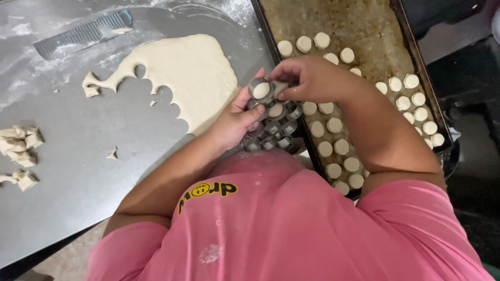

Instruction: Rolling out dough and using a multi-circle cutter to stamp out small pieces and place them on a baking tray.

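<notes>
A flour-dusted steel worktop (78,171) fills the left of the scene, its edge giving way to dark floor (469,156) at right.

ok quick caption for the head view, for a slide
Both hands, left hand and right hand, hold a multi-ring metal cutter with dough rounds over a baking tray, beside a rolled dough sheet.

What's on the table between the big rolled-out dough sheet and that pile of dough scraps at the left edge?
In the head view, mostly bare floured steel table; only one tiny dough crumb lies between the dough sheet and the scrap pile.
</notes>
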